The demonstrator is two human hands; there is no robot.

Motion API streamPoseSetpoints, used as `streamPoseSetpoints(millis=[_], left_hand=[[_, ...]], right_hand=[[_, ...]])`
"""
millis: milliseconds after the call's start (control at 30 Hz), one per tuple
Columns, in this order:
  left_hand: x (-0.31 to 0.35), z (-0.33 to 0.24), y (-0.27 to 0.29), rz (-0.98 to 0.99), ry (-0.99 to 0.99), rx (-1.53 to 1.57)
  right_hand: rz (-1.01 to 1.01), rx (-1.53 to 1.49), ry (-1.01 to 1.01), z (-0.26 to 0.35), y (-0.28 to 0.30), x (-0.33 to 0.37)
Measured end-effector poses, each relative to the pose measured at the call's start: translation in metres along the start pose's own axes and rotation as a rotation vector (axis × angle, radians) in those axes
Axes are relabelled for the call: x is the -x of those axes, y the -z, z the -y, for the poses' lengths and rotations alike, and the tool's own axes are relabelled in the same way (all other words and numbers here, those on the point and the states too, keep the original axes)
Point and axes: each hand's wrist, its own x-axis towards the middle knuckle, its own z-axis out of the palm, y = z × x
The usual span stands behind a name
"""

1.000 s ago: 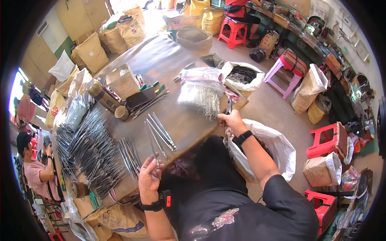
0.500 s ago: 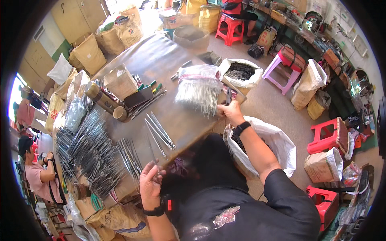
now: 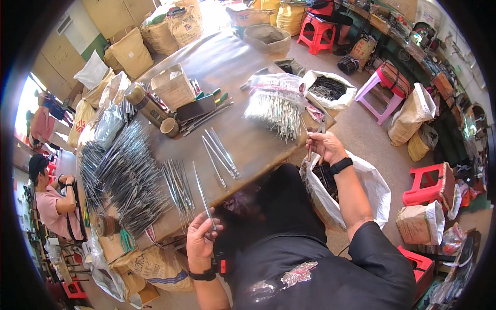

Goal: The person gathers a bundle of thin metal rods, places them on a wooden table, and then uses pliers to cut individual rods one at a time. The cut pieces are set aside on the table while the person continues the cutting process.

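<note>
My left hand (image 3: 201, 235) is closed around the lower end of a thin grey metal rod (image 3: 199, 185), which points up over the table's near edge. In my right hand (image 3: 330, 146) is a pair of pliers (image 3: 322, 125), jaws up, handles down toward an open white sack. A thin strand may be at the jaws, too small to be sure. Just left of the pliers lies a bundle of pale thin wires (image 3: 274, 111), partly in a clear plastic bag. Several loose rods (image 3: 220, 155) lie between my hands, and a small group of rods (image 3: 176, 187) rests beside my left hand.
A big heap of metal rods (image 3: 126, 181) covers the table's left side. Behind it stand a flask (image 3: 145, 105), a cup (image 3: 169, 127) and a cardboard box (image 3: 172, 90). White sacks (image 3: 380, 194) stand by my right arm. At far left sits another person (image 3: 54, 199).
The view has shifted, so the table appears farther right. The rod in my left hand now shows clearly, and the right hand's pliers appear farther from the wire bundle, with handles visible.
</note>
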Motion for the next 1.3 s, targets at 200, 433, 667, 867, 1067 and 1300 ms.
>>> streamPoseSetpoints(millis=[200, 433, 667, 867, 1067, 1300], left_hand=[[-0.012, 0.003, -0.013, 0.054, 0.035, 0.014], [-0.009, 0.003, -0.009, 0.017, 0.024, -0.014], [0.003, 0.001, 0.001, 0.024, 0.021, -0.026], [-0.004, 0.007, -0.018, 0.079, 0.032, -0.04], [-0.004, 0.012, -0.027, 0.072, 0.061, -0.025], [0.0, 0.017, -0.041, 0.111, 0.058, -0.063]], right_hand=[[0.033, -0.08, -0.018, 0.004, -0.017, -0.015], [-0.195, 0.374, 0.221, 0.006, -0.018, -0.021], [0.117, -0.175, -0.118, 0.014, 0.004, -0.003], [0.113, -0.427, -0.127, 0.022, -0.002, -0.019], [0.388, -0.564, -0.152, 0.008, -0.039, 0.016], [0.346, 0.037, 0.03, -0.036, -0.106, 0.099]])
